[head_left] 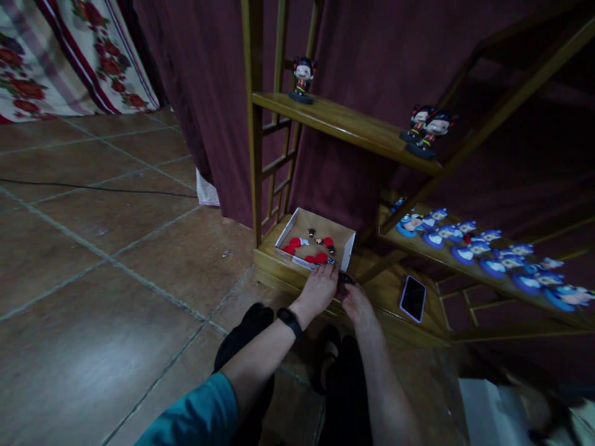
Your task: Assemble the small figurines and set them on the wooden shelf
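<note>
Fingers (349,289) of the right hand (357,302) grip a small dark piece (344,277) beside the shallow box (346,250) with red discs (321,257); whether the left hand (320,288) grips too is unclear.

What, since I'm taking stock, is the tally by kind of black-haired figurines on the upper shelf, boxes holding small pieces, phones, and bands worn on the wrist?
Black-haired figurines: 3
Box holding small pieces: 1
Phone: 1
Wristband: 1
Total: 6
</note>
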{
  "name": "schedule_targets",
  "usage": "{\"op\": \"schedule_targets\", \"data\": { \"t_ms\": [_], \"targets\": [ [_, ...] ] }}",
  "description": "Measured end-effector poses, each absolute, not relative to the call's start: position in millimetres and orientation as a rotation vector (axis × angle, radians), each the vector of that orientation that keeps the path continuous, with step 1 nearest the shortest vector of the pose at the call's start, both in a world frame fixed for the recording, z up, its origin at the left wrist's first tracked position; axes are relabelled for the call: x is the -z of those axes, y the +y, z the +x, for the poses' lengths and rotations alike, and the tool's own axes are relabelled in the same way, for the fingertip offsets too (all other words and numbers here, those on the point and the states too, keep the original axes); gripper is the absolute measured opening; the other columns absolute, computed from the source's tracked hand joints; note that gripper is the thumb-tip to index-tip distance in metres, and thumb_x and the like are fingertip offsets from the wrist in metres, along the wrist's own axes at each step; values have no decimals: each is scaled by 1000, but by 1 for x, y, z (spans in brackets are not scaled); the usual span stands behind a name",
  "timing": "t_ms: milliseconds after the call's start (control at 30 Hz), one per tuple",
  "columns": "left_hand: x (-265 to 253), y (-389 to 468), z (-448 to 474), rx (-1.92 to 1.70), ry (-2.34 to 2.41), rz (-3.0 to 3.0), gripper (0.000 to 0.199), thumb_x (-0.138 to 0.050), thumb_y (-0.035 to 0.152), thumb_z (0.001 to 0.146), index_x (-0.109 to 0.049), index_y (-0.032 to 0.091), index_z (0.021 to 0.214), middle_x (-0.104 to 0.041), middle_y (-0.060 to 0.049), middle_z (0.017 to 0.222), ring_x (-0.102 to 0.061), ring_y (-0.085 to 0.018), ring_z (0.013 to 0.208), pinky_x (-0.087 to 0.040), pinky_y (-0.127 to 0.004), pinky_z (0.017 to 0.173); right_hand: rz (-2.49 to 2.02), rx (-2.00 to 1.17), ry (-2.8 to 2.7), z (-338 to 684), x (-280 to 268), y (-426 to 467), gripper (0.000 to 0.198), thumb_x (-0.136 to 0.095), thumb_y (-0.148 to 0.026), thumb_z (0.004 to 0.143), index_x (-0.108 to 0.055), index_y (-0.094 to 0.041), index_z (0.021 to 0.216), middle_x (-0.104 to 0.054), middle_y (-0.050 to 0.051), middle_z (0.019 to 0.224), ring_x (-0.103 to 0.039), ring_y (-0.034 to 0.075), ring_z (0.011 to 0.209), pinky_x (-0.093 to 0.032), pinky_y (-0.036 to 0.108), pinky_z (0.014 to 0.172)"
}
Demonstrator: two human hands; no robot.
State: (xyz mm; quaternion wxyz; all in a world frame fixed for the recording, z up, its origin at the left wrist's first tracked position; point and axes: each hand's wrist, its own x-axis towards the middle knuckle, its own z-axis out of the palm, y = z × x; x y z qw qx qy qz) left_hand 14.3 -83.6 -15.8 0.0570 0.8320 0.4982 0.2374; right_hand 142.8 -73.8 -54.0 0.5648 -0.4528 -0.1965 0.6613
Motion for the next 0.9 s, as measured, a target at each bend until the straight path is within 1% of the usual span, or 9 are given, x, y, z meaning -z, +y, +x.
{"op": "schedule_targets", "data": {
  "t_ms": [200,333,433,533,633,733,800,900],
  "targets": [
    [14,-85,15,-693,1532,2499,41,-40,17,82,-42,12,123,-52,-15,113,-49,-25,103,-37,-38,89,-1044,-1559,-484,142,53,-75,39,-55,-1,58,-66,-23,87,-71,-3,71,-63,13,61,-51,26,60],
    [16,-84,14,-728,1530,2378,43,-46,16,79,-43,15,122,-52,-12,115,-50,-23,105,-37,-35,92,-1043,-1560,-476,143,55,-74,34,-56,-1,58,-65,-23,84,-71,-3,72,-64,12,62,-51,24,60],
    [21,-80,12,-786,1490,2242,44,-52,16,76,-45,16,119,-54,-10,113,-52,-20,102,-40,-30,89,-1056,-1571,-440,142,53,-73,28,-57,-1,58,-64,-22,76,-70,-3,71,-64,12,64,-51,24,62],
    [27,-74,11,-840,1448,2131,40,-54,16,74,-49,16,113,-55,-10,111,-54,-20,99,-43,-29,85,-1070,-1575,-424,140,49,-73,24,-58,-2,58,-62,-21,71,-69,-4,69,-63,12,62,-50,23,62],
    [30,-69,11,-902,1416,2037,36,-55,15,72,-52,15,109,-58,-10,106,-56,-20,97,-44,-30,83,-1070,-1573,-458,138,45,-75,20,-60,-4,58,-61,-20,70,-68,-4,67,-63,11,61,-50,23,62],
    [30,-65,10,-965,1368,1934,39,-59,16,70,-52,16,108,-62,-9,100,-58,-20,93,-45,-31,81,-1054,-1561,-475,137,43,-75,19,-63,-6,58,-60,-20,70,-68,-4,67,-62,11,62,-50,23,63],
    [31,-63,9,-992,1346,1858,39,-62,18,68,-54,15,106,-64,-8,94,-59,-20,89,-46,-30,77,-1055,-1549,-456,137,42,-75,19,-64,-7,57,-60,-20,69,-68,-3,68,-63,12,63,-50,24,64],
    [34,-59,10,-1008,1359,1744,33,-64,20,65,-57,13,97,-66,-7,84,-61,-19,79,-46,-28,69,-1067,-1563,-451,137,40,-74,20,-66,-9,57,-62,-21,72,-69,-1,72,-63,13,66,-50,26,65]
  ]
}}
